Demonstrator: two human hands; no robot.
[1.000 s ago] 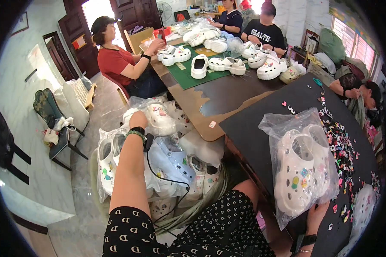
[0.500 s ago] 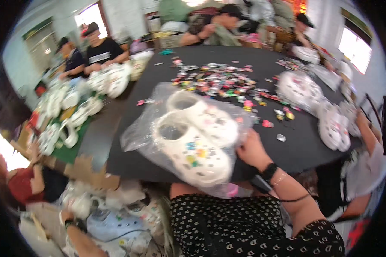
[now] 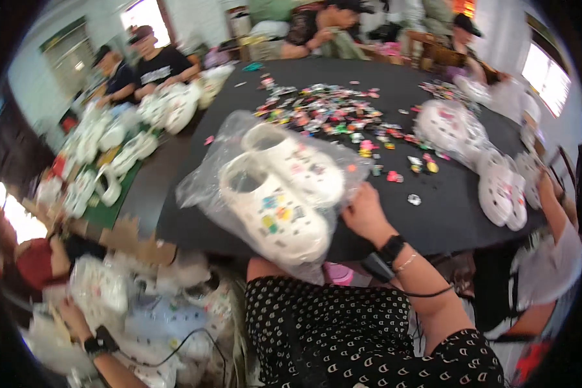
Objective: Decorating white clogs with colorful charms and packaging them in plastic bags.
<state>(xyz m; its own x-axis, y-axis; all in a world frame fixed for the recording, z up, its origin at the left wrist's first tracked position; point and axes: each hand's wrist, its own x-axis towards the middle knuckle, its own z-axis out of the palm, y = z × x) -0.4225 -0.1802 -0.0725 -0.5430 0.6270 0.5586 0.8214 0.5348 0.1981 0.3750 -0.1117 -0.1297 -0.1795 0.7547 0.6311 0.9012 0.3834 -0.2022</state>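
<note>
While the right hand (image 3: 366, 213) grips the near right edge of a clear plastic bag (image 3: 271, 194), fingers closed on the film, the bag lies on the near edge of the dark round table (image 3: 446, 213), just in front of the person's dotted black top (image 3: 343, 336). Inside the bag sit two white clogs (image 3: 281, 194) side by side, soles down, with small coloured charms on their uppers. Beyond the bag, toward the table's middle, loose coloured charms (image 3: 330, 116) lie scattered. Right of the bag, well apart, more white clogs in bags (image 3: 491, 174) rest on the same table.

Left of the bag and below the table's edge, the left hand (image 3: 71, 313) reaches down to a heap of bagged white clogs (image 3: 142, 310) on the floor; it is blurred, so I cannot tell whether it is closed on anything. Farther left of the bag, other people sit at a second table with white clogs (image 3: 129, 136) spread over it.
</note>
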